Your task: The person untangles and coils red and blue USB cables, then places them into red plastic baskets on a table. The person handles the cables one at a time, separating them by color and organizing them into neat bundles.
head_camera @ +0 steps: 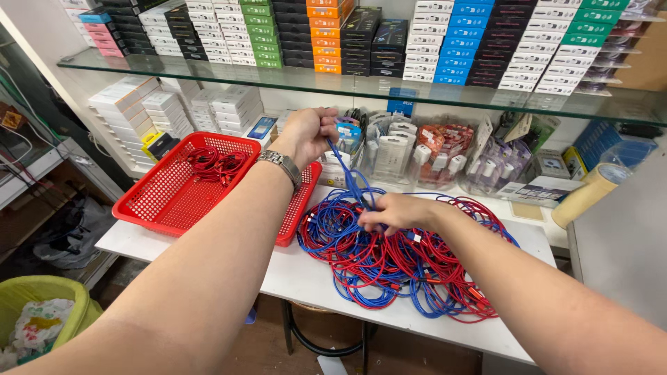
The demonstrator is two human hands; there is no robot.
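Seen from above through a head-worn camera, two bare forearms reach over a white table [326,278] in what looks like a small shop stockroom. Raised above the table, the left hand [306,132] is closed in a fist around one end of a blue cable [349,177], which runs taut and slanting down from it. A metal wristwatch [281,165] sits on that wrist. Lower and to the right, the right hand [396,212] rests palm down on a tangled pile of red and blue cables [403,267], its fingers curled and pinching the same blue cable where it meets the pile; how tightly it pinches cannot be told. The pile covers the middle and right of the table. Just left of it, touching the pile's edge, lies a red mesh plastic basket [163,194] holding a small coil of red cables [215,165] in its far corner; a second red basket appears to sit under or beside it. Behind the table stand clear bags of small packaged accessories [445,156], and stacks of white boxes [132,107] to the left. A glass shelf [347,87] above carries rows of small coloured boxes. A roll of tan tape [590,191] lies at the right, and a yellow-green bin [42,305] with crumpled waste stands at lower left.
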